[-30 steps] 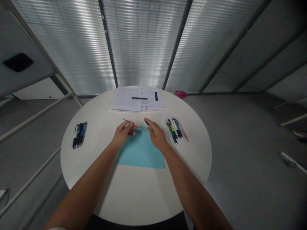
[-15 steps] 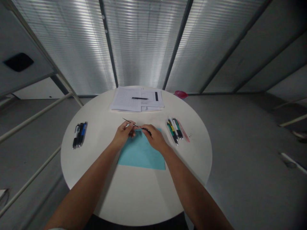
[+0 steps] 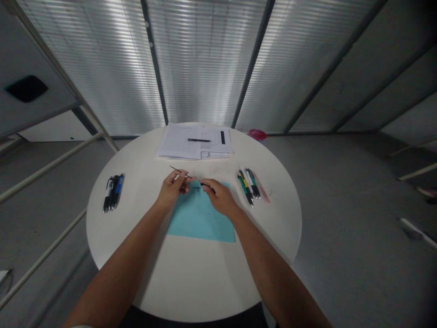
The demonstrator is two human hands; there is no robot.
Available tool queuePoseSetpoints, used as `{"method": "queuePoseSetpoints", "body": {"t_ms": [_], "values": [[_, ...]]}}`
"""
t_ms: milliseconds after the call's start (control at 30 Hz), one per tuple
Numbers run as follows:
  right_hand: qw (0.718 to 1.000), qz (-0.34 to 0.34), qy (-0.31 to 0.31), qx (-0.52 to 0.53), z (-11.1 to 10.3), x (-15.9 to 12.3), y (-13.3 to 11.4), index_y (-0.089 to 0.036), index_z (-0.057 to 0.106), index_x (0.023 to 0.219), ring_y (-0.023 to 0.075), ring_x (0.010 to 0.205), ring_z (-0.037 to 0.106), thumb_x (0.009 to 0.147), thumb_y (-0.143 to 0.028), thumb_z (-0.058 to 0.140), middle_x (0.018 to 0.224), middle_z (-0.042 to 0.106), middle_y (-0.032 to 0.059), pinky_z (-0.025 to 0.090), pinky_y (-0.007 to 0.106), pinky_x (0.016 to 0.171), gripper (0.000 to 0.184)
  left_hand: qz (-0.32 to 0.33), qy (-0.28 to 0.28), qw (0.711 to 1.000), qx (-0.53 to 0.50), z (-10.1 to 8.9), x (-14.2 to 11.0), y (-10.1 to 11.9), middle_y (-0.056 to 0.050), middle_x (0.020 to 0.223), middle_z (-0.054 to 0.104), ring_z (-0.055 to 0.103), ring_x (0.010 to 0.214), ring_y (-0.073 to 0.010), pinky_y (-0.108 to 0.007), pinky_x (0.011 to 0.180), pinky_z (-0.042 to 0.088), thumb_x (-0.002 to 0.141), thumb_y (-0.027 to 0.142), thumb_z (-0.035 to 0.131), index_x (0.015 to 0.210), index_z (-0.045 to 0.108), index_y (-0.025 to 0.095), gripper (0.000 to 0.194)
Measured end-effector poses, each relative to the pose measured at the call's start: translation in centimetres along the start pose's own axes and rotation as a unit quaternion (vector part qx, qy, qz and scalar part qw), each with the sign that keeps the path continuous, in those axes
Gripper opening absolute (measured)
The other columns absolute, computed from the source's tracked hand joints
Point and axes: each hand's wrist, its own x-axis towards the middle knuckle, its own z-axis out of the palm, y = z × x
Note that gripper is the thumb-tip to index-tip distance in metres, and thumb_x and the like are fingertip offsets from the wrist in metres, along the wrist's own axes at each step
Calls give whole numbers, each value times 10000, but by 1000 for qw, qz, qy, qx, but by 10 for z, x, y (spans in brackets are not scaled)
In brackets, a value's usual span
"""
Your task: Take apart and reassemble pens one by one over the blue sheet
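My left hand (image 3: 170,189) is closed, pinching a thin dark pen refill (image 3: 175,169) that slants up to the left past the fingertips. My right hand (image 3: 220,197) grips a short black pen barrel (image 3: 206,186), mostly covered by the fingers. A small gap separates the two parts. Both hands are over the far edge of a light-blue sheet (image 3: 201,221) lying on the round white table (image 3: 194,278).
At the left lies a group of black and blue pens (image 3: 114,192). Several green, white and yellow pens (image 3: 248,187) and a pink strip (image 3: 262,187) lie at the right. Printed papers (image 3: 180,143) with a black pen (image 3: 199,140) on top are at the back.
My left hand has moved slightly left and away with the refill, widening the gap to the barrel. My right hand stays nearly in place.
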Motion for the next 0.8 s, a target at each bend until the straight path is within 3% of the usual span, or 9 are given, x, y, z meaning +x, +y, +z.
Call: {"method": "queuePoseSetpoints", "body": {"t_ms": [300,533,667,800], "values": [[1000,-4,4,2,1,1,3,-244,580,1184,168,1044,602,947,-289,416,1139,651,53,466,328,916,291,1,-32,999,43,4,-2,-3,-73,892,690,555,524,-96,-219,436,410,766,492,636,915,609,165,360],[999,-13,19,29,2,1,-2,-250,592,1147,170,1056,592,944,-299,420,1123,653,46,460,331,929,271,2,-82,991,108,3,-3,-6,-11,612,599,535,526,-118,-234,460,435,767,463,647,957,683,157,362],[997,1,68,43,-1,2,-6,-236,578,1129,171,1011,598,938,-318,425,1097,646,49,467,317,900,258,-2,-91,989,113,2,-4,-5,-7,624,604,515,508,-105,-233,464,417,765,416,664,1041,674,160,377],[984,47,163,59,-4,3,-5,-217,541,1127,164,868,601,930,-374,434,991,635,53,487,297,790,273,-12,-79,993,84,1,-5,-4,-57,798,668,520,507,-94,-233,451,389,755,398,674,1004,669,155,348]]}}
